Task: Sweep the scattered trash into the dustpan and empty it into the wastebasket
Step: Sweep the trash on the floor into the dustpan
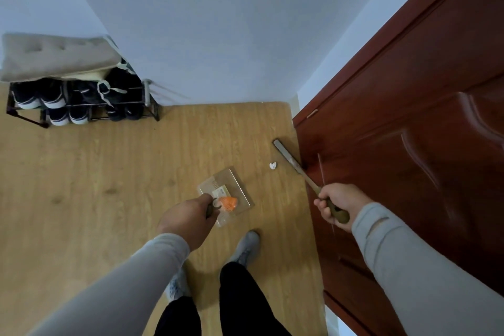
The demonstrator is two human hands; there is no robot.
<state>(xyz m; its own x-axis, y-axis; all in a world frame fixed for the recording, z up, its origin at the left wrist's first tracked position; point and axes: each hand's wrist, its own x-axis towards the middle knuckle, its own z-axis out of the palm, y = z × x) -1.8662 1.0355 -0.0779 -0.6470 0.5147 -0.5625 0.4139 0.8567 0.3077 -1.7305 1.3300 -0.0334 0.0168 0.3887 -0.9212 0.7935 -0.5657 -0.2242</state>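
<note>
- Right hand [334, 206] curled round the olive handle of a broom [293, 162]; its shaft runs forward along the foot of the red-brown door [409, 144], and the head rests on the wood floor [95, 172].
- Left hand [188, 217] grips the handle of a clear dustpan [237, 185] — the pan lies flat on the floor, just ahead of the grey shoe [246, 247].
- Orange scrap [228, 203] and a labelled wrapper [219, 194] lie in the dustpan.
- White scrap [272, 165] sits on the floor between pan and broom head, just beside the latter.
- Shoe rack [81, 106] stands against the wall, well apart.
</note>
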